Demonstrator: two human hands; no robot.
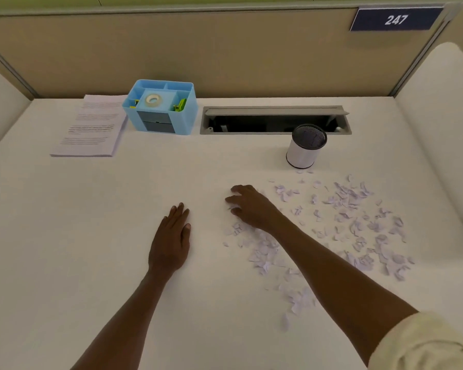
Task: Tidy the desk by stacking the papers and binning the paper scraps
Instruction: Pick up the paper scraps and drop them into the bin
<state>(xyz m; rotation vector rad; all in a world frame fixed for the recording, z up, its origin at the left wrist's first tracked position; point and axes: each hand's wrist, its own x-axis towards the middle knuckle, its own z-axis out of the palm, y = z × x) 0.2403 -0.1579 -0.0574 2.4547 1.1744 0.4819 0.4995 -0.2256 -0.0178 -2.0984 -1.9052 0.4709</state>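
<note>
A blue organizer stands at the back of the desk beside an open cable tray; nothing lies between the hands and the bin. The paper scraps — small, torn, pale bits — are strewn across the right of the desk, near the small mesh bin, whose contents cannot be told. The papers sit stacked at the back left. A tape roll sits in the organizer. The left hand lies flat, fingers straight; the right hand rests spread and loosely bent on the scraps' edge.

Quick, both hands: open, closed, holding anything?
Left hand: open, flat on the desk.
Right hand: open, fingers spread over paper scraps, holding nothing.
</note>
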